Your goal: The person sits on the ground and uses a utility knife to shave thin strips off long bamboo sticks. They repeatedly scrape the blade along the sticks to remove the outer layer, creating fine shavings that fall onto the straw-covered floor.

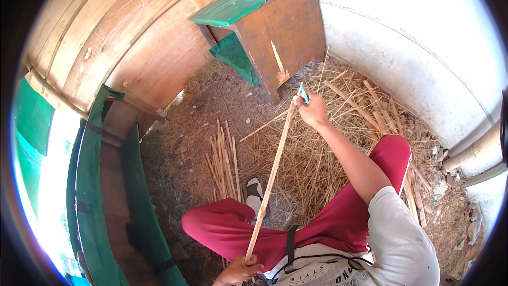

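A long, pale bamboo strip slants from my lap up and away to the right. Its near end is in my closed left hand, low by my waist. My right hand, arm stretched forward, is closed around a small knife with a light-blue handle. The knife meets the strip's far end or lies just beside it; the fingers hide the exact contact. Thin shavings cover the ground beneath my right forearm.
A bundle of split strips lies left of my foot. Ahead stands a brown wooden cabinet with a green-covered top. Wood pieces lie right, by the white wall. Green-covered shelving stands at left.
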{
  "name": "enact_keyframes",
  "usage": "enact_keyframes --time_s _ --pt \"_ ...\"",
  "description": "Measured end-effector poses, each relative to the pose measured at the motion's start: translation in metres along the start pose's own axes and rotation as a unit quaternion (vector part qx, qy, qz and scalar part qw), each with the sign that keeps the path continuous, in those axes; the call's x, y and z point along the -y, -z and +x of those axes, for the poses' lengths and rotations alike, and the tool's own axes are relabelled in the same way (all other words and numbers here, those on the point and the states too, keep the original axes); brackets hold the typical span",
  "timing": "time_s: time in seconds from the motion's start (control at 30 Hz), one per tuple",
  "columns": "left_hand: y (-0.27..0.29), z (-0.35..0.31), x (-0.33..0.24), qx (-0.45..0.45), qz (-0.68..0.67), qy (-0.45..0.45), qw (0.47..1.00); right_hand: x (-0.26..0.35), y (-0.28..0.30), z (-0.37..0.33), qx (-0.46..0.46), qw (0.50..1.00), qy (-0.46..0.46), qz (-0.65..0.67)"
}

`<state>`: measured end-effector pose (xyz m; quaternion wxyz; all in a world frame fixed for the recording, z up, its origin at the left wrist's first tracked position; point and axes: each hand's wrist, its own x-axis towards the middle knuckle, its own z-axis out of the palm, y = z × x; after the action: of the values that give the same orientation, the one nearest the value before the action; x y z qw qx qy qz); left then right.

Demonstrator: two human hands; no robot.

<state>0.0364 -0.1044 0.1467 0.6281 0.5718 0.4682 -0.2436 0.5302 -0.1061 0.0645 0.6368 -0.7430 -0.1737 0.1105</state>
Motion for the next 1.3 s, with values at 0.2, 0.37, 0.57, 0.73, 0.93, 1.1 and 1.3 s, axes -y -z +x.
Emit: enact_keyframes --time_s 0.2,0.37,0.57,0.73,0.93,1.1,1.3 --pt "-0.005 -0.011 -0.025 0.059 -0.078 0.036 0.995 -0.005 0.002 0.007 0.027 0.981 -0.119 0.153" --pt "-0.003 -0.014 -0.025 0.071 -0.098 0.04 0.992 0.003 0.013 0.005 0.058 0.917 -0.232 0.319" --pt "0.01 0.0 0.007 0.057 -0.179 0.057 0.981 0.009 0.023 0.011 0.033 0.904 -0.229 0.36" --pt "0.02 0.001 0.006 0.07 -0.214 0.036 0.974 0.009 0.029 0.009 0.025 0.948 -0.202 0.246" --pt "0.028 0.015 -0.003 0.124 -0.235 -0.013 0.964 0.03 0.022 -0.016 0.211 0.941 -0.108 -0.242" --pt "0.018 0.033 -0.026 0.201 -0.257 -0.017 0.945 0.05 0.003 -0.052 0.274 0.925 -0.187 0.188" --pt "0.003 0.058 -0.042 0.235 -0.247 -0.046 0.939 0.038 0.012 -0.046 0.207 0.939 -0.17 0.214"
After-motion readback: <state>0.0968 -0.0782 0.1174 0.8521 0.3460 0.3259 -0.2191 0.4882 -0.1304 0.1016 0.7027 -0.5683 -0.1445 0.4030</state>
